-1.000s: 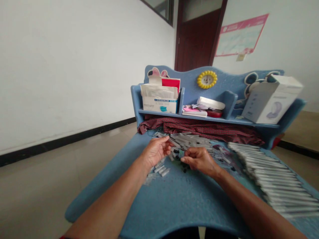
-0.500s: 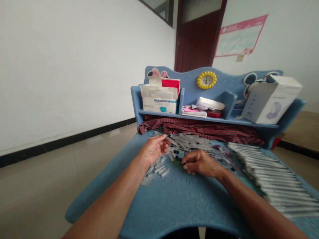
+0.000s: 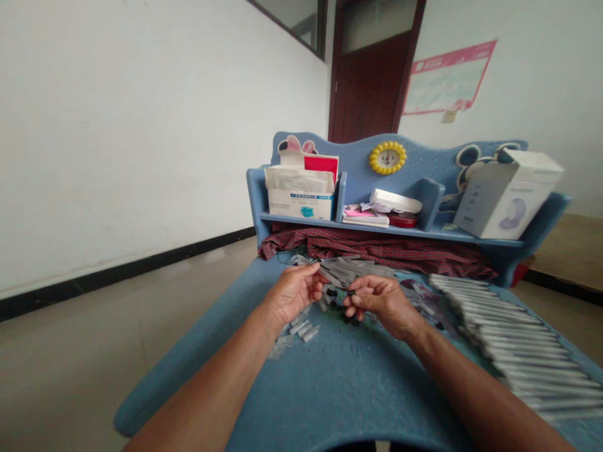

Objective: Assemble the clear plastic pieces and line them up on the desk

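Observation:
Between the thumb and fingers of my left hand (image 3: pixel 298 290) is a slim clear tube (image 3: pixel 331 277), pointing to the right. My right hand (image 3: pixel 382 304) pinches a small black cap (image 3: pixel 350 292) close to the tube's right end; whether they touch I cannot tell. Loose black caps (image 3: pixel 332 293) lie on the table between my hands. Short translucent tube pieces (image 3: pixel 304 329) are scattered below my left hand. Behind both hands lies a heap of longer clear tubes (image 3: pixel 365 267).
Many tubes lie in a long row (image 3: pixel 522 351) on the right of the blue table (image 3: pixel 339 389). Red checked cloth (image 3: pixel 377 242) is bunched under the shelf. On the shelf stand a mask box (image 3: pixel 301 206), papers (image 3: pixel 365 218) and a white carton (image 3: pixel 494 201).
My right hand has risen from the table with a black cap and come nearer the tube in my left hand. The view has tilted slightly.

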`<state>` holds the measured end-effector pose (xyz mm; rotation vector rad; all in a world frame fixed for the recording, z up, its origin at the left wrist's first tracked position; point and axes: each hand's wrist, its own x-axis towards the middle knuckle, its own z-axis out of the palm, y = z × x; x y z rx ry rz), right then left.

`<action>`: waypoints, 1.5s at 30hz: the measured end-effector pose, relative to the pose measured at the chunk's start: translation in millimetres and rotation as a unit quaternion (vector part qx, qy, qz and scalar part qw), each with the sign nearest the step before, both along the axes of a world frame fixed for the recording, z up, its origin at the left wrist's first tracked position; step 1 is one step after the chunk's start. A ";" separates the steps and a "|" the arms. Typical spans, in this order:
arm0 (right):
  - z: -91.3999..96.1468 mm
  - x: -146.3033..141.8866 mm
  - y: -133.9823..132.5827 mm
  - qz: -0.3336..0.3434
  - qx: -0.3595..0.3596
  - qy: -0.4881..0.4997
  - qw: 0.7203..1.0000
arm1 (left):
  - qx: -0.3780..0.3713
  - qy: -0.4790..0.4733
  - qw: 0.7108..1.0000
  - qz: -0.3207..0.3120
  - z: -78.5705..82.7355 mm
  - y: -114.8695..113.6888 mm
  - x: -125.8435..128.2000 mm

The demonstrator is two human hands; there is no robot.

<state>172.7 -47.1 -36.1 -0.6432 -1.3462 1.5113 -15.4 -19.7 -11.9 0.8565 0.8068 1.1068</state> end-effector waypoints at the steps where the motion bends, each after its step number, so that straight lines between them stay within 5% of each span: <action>1: 0.3 -0.5 -0.3 -0.004 0.000 0.003 1.000 | 0.001 0.000 1.000 0.001 -0.4 0.1 0.2; 23: -2.3 -7.0 -0.2 -0.023 0.018 -0.012 1.000 | 0.014 0.017 1.000 -0.011 -6.4 -0.6 4.5; 35: -2.2 -13.3 -4.0 -0.094 0.059 -0.044 0.993 | 0.022 0.022 1.000 -0.001 -6.2 -1.9 6.6; 39: -6.6 -16.3 -5.9 -0.187 0.154 -0.147 0.959 | 0.012 0.018 1.000 0.005 -5.3 -1.6 6.1; 45: -6.3 -10.7 -9.0 -0.297 0.354 -0.327 0.824 | 0.009 0.021 1.000 0.008 -5.3 0.1 4.9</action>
